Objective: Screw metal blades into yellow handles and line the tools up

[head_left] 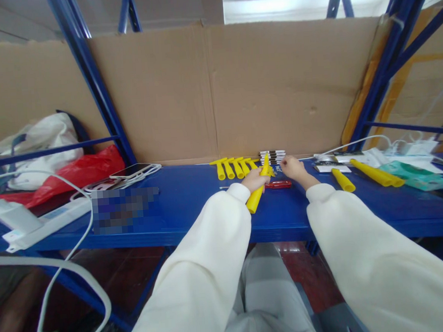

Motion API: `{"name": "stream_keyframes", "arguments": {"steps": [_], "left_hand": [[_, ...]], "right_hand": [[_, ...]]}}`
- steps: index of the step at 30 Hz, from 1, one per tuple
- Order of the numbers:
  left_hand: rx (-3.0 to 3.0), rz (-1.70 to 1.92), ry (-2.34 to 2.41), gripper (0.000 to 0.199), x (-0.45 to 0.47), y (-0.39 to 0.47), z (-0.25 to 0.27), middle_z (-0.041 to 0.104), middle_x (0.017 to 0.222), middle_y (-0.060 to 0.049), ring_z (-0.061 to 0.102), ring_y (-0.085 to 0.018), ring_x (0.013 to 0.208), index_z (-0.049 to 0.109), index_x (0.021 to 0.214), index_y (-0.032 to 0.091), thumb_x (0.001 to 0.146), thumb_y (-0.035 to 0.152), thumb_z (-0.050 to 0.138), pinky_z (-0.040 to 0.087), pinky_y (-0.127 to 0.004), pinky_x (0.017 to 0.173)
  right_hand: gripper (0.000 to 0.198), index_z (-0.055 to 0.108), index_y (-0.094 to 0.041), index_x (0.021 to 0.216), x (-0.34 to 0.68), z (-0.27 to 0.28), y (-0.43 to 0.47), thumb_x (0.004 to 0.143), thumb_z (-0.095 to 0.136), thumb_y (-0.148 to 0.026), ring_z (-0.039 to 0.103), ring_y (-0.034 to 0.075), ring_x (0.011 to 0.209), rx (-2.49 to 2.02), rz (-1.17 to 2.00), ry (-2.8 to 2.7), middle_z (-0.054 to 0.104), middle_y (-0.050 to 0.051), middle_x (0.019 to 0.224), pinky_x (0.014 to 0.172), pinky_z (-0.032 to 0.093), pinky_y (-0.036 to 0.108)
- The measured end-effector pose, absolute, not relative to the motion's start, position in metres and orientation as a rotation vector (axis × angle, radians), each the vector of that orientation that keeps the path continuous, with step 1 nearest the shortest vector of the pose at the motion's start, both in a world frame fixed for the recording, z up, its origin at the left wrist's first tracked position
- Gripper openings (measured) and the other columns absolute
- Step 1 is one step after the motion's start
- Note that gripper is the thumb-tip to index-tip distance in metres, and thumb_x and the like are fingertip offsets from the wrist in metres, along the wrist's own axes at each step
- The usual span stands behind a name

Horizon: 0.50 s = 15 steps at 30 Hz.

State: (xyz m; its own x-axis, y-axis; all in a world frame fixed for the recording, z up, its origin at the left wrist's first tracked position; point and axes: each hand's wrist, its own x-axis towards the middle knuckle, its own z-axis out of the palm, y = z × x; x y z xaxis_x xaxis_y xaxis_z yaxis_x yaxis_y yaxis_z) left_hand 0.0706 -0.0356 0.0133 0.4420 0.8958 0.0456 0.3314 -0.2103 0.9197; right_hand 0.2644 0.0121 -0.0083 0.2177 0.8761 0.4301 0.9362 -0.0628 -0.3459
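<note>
My left hand (pixel 255 180) is closed around a yellow tapered plastic tube (pixel 255 202), its wide end toward me. To the right, my right hand (pixel 293 169) has its fingers curled together just above the blue tabletop, by some small pieces (pixel 277 168); what they hold, if anything, is too small to make out. A red-handled screwdriver (pixel 279 184) lies between my hands, its shaft pointing left. Several yellow T-shaped plastic parts (pixel 230 171) stand in a row beyond my left hand. Behind both hands is a small stack of black-and-white pieces (pixel 272 155).
More yellow tubes (pixel 376 174) lie at right, near a green plastic bag (pixel 415 175) and white cables. At left are a phone (pixel 134 170), a white power strip (pixel 54 223) with a looping cord, and a red bag (pixel 81 170). Cardboard (pixel 163 99) walls the back between blue posts.
</note>
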Motion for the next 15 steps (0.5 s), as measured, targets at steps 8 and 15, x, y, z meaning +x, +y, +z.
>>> {"name": "stream_keyframes", "arguments": {"steps": [8, 15], "left_hand": [[1.405, 0.801, 0.846, 0.007, 0.072, -0.031, 0.014, 0.046, 0.041, 0.007, 0.042, -0.009, 0.033, 0.055, 0.080, 0.019, 0.079, 0.016, 0.061, 0.034, -0.019, 0.039], [1.278, 0.742, 0.836, 0.007, 0.079, -0.041, 0.019, 0.045, 0.042, 0.004, 0.040, -0.010, 0.035, 0.058, 0.085, 0.017, 0.089, 0.015, 0.053, 0.034, -0.022, 0.041]], "right_hand": [[0.029, 0.059, -0.015, 0.095, 0.240, 0.001, -0.003, 0.104, 0.034, -0.027, 0.071, 0.017, 0.068, -1.272, 1.110, -1.210, 0.075, 0.012, 0.082, 0.069, 0.057, 0.030], [0.030, 0.059, -0.014, 0.109, 0.238, 0.010, -0.012, 0.105, 0.030, -0.021, 0.069, 0.014, 0.063, -1.078, 1.401, -0.987, 0.075, 0.009, 0.081, 0.059, 0.059, 0.024]]}}
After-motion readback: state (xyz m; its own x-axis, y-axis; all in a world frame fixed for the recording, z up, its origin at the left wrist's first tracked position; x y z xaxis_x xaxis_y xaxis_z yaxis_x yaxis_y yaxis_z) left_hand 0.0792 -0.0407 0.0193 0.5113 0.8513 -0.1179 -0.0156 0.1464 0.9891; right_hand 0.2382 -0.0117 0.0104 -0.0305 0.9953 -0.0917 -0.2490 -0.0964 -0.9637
